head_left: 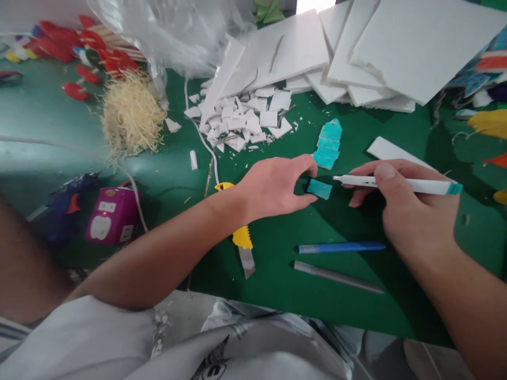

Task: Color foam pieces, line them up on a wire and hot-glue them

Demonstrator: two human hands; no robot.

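Note:
My left hand has its thumb and index finger curved around the left end of a small teal foam piece, gripping it at two edges. In my right hand is a white marker with a teal end, its tip pointing left, just off the piece's upper right corner. Above the left fingertips lies a row of teal foam pieces, the far one pointed. A yellow utility knife lies partly under my left forearm, blade bared.
White foam scraps and stacked foam sheets lie at the back. A blue pen and a grey pen lie in front. Leftward are straw-like shreds, a purple power adapter and a cable. A white foam strip is beside my right hand.

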